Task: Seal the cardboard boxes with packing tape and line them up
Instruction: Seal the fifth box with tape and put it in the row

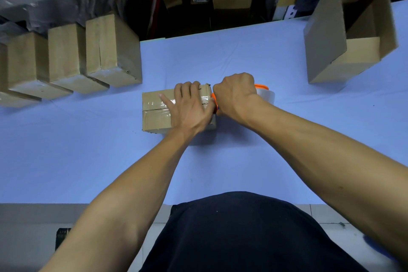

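Much of the orange plastic tape dispenser with its roll of clear packing tape was hidden behind the right hand, whose curled fingers gripped it at the right end of the small brown cardboard box; its blade could not be made out. The left hand lay flat on the box's top with its fingers spread and straight, pressing down and covering the right half of the glossy tape strip along the centre seam. That box sat near the middle of the desk, which was covered in smooth pale blue cloth with faint creases. At the far left edge stood a row of taped brown cardboard boxes, the leftmost cut off by the frame. By the far right corner an open, untaped cardboard box lay on its side. Beyond the desk, dim metal shelving held blurred cartons.
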Demonstrator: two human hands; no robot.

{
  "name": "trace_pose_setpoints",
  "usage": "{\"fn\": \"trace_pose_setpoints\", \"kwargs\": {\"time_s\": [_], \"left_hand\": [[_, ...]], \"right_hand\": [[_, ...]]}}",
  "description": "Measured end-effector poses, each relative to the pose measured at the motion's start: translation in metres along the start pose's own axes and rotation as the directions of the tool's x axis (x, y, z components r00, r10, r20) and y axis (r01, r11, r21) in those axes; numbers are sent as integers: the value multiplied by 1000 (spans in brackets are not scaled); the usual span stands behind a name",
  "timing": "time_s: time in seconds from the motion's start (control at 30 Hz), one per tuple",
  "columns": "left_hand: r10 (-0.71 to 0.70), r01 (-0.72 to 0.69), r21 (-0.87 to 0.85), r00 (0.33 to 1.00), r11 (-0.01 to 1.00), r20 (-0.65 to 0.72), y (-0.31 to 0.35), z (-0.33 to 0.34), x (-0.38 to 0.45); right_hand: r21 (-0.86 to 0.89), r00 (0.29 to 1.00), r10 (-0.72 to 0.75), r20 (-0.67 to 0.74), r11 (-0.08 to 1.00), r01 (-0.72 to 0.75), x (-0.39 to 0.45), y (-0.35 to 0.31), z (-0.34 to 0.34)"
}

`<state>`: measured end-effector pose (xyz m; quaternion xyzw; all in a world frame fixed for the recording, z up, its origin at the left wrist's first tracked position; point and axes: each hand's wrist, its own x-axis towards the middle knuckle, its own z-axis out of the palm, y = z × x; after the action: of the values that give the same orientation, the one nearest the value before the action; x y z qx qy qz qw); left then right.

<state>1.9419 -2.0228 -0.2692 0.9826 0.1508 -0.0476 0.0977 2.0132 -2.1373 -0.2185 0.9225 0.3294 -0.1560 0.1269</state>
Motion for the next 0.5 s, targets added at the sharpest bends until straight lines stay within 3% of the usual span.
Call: {"fn": "trace_pose_setpoints", "kwargs": {"time_s": [0.33, 0.4, 0.5], "left_hand": [[-18, 18, 2, 999, 1000, -34, 2, 4, 1], [-23, 24, 15, 999, 1000, -42, 0, 5, 2], [-28, 29, 23, 998, 999, -48, -2, 7, 2]], "right_hand": [[126, 997, 14, 73, 992, -23, -12, -9, 27], [200, 989, 22, 148, 978, -52, -26, -14, 48], [303, 986, 114, 125, 941, -147, -33, 2, 63]]}}
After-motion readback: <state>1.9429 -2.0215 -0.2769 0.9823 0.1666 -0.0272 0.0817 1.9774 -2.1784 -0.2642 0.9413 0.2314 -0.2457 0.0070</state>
